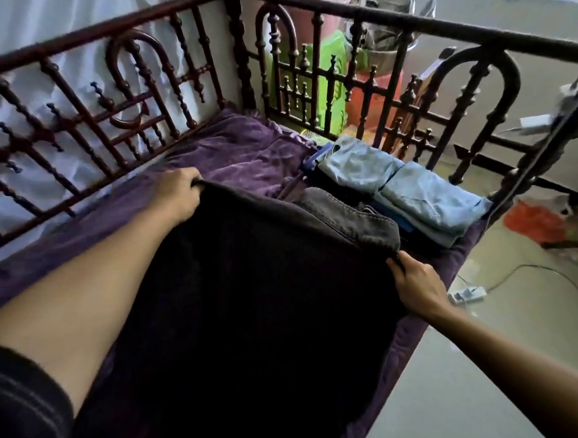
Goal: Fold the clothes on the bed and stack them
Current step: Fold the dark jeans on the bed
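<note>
A large black garment (252, 313) hangs spread between my hands over the purple bed cover (238, 148). My left hand (177, 194) pinches its far left corner. My right hand (416, 284) grips its far right corner near the bed's edge. Just beyond the black cloth lies a grey denim piece (350, 216). Behind that, folded light-blue clothes (419, 196) sit stacked on darker items at the bed's far right corner.
A dark wooden railing (87, 105) with turned spindles rings the bed at the back and right. Beyond it stand green and red plastic items (328, 84). On the floor to the right lie a power strip with cable (466, 295) and an orange bag (533, 223).
</note>
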`<control>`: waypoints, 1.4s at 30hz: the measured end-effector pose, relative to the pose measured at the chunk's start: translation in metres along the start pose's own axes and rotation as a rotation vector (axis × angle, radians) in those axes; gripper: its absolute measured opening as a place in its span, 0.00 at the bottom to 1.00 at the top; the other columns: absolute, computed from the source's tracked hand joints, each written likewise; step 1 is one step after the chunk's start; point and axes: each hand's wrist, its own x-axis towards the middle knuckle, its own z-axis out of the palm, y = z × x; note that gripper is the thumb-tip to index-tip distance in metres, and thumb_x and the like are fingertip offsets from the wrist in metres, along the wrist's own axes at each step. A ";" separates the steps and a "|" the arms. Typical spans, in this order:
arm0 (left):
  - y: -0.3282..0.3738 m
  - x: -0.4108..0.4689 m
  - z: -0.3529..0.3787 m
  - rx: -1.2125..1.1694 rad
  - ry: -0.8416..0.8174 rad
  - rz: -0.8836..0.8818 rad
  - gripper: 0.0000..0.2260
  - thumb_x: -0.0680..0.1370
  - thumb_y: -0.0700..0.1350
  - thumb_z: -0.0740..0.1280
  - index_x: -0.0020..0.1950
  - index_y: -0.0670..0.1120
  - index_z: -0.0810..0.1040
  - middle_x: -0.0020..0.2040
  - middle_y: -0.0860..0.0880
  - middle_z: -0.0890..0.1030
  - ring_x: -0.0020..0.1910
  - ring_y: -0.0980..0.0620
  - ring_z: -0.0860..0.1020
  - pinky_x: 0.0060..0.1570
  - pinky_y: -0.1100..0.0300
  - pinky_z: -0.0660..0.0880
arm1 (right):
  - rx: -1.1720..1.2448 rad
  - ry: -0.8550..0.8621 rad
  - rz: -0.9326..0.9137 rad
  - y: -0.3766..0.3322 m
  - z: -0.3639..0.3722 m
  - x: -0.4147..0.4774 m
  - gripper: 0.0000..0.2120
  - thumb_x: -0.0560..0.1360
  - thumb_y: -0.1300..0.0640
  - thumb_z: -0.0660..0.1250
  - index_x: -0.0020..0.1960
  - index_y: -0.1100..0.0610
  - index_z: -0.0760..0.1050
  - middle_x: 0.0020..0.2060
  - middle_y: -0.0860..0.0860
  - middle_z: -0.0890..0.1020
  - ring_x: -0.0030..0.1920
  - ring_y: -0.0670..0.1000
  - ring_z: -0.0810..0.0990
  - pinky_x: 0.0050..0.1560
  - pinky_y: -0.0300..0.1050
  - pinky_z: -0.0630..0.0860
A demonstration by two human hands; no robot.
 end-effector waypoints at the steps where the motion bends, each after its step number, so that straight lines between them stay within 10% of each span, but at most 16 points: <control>1: 0.011 0.010 0.023 -0.037 -0.071 0.000 0.09 0.76 0.40 0.63 0.52 0.46 0.80 0.53 0.38 0.81 0.53 0.37 0.78 0.51 0.50 0.74 | -0.042 -0.032 0.060 0.017 0.006 0.016 0.13 0.80 0.43 0.55 0.49 0.52 0.69 0.49 0.60 0.81 0.50 0.65 0.79 0.42 0.53 0.72; 19: 0.079 0.136 0.288 -0.104 -0.122 -0.319 0.09 0.78 0.40 0.61 0.54 0.45 0.78 0.55 0.42 0.76 0.57 0.40 0.73 0.53 0.49 0.71 | -0.512 -0.632 0.187 0.144 0.126 0.254 0.14 0.80 0.48 0.55 0.57 0.54 0.74 0.54 0.56 0.80 0.53 0.60 0.79 0.43 0.46 0.68; 25: 0.006 0.001 0.274 -0.051 -0.242 -0.650 0.07 0.77 0.39 0.63 0.51 0.45 0.79 0.51 0.44 0.77 0.53 0.42 0.76 0.49 0.51 0.73 | -0.672 -0.431 -0.229 0.073 0.149 0.277 0.19 0.72 0.49 0.67 0.59 0.54 0.69 0.59 0.53 0.72 0.59 0.56 0.71 0.46 0.51 0.71; 32: -0.046 -0.160 0.262 -0.082 -0.390 -1.120 0.07 0.77 0.42 0.65 0.54 0.47 0.79 0.53 0.47 0.77 0.51 0.46 0.78 0.49 0.53 0.76 | -0.492 -0.646 -0.839 -0.081 0.241 0.247 0.25 0.73 0.51 0.65 0.68 0.53 0.67 0.70 0.52 0.66 0.69 0.56 0.64 0.57 0.53 0.73; 37: -0.087 -0.216 0.282 -0.127 -0.389 -1.172 0.07 0.78 0.43 0.65 0.54 0.47 0.78 0.54 0.47 0.75 0.50 0.47 0.77 0.50 0.52 0.76 | -0.569 -0.799 -0.665 -0.150 0.331 0.236 0.41 0.73 0.45 0.70 0.76 0.56 0.52 0.76 0.56 0.57 0.74 0.58 0.59 0.64 0.55 0.69; 42: -0.133 -0.212 0.286 -0.154 -0.341 -1.160 0.08 0.78 0.43 0.64 0.56 0.47 0.77 0.55 0.47 0.74 0.53 0.46 0.75 0.48 0.51 0.75 | -0.621 -0.643 -0.611 -0.174 0.355 0.254 0.13 0.76 0.55 0.62 0.59 0.57 0.78 0.56 0.60 0.81 0.56 0.62 0.79 0.54 0.51 0.74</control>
